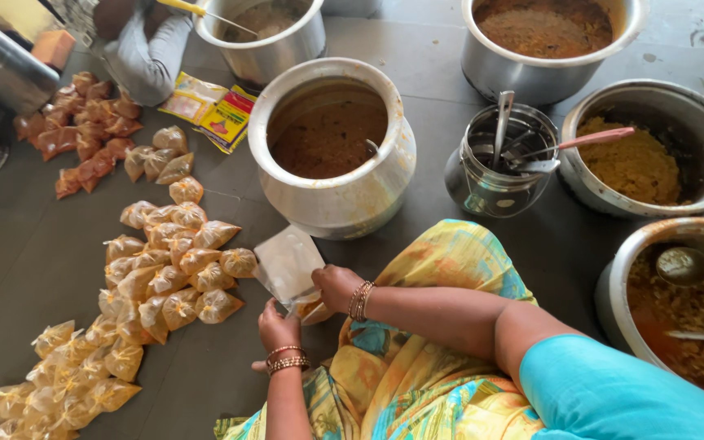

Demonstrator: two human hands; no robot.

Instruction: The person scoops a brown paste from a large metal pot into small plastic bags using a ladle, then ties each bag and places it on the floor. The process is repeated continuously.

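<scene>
Pinching the clear pouch (pixel 289 265) between right hand (pixel 336 285) above and left hand (pixel 279 327) below, both closed on it; its unsealed top could slump, spilling curry toward the filled packets (pixel 181 273) just left

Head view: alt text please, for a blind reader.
Both hands, left hand and right hand, hold a small clear plastic pouch over a dark floor. Filled tied pouches lie to the left; large metal pots of food stand ahead.
</scene>
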